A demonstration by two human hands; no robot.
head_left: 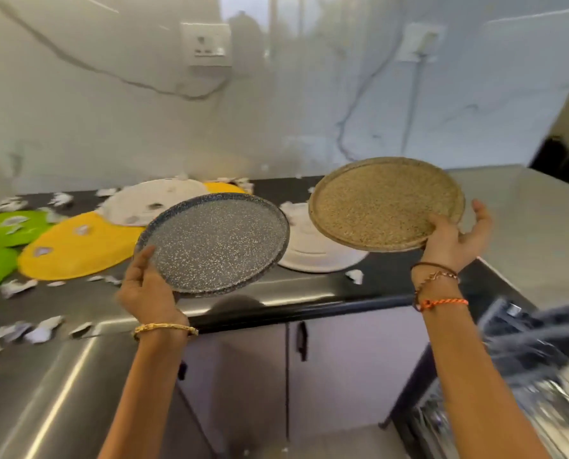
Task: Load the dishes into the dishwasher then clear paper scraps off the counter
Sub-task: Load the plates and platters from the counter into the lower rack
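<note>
I am observing the left hand [145, 286] gripping the near-left rim of a dark speckled plate [215, 246], thumb lying on top and fingers curled beneath; the plate is being held clear above the counter edge [276, 301], tilted slightly toward the camera. The right hand [453, 240] is holding a tan speckled plate [386, 203] by its lower-right rim, thumb over the edge, the remaining fingers spread loosely behind it; this plate is sitting higher and is tilted more steeply.

Beneath and behind both plates I am noting two white plates [313, 256], face down on the black counter, one partly hidden by the dark plate. Further left, two yellow plates [77, 250] and green plates [4, 226] are lying overlapped. Torn paper scraps [18, 288] are lying scattered across the counter and on several plates.

At lower right a dishwasher rack [525, 346] is showing, heavily blurred; I cannot tell its contents. Cabinet doors [342, 376] are standing closed below the counter. A wall socket [207, 44] is sitting on the marble backsplash.
</note>
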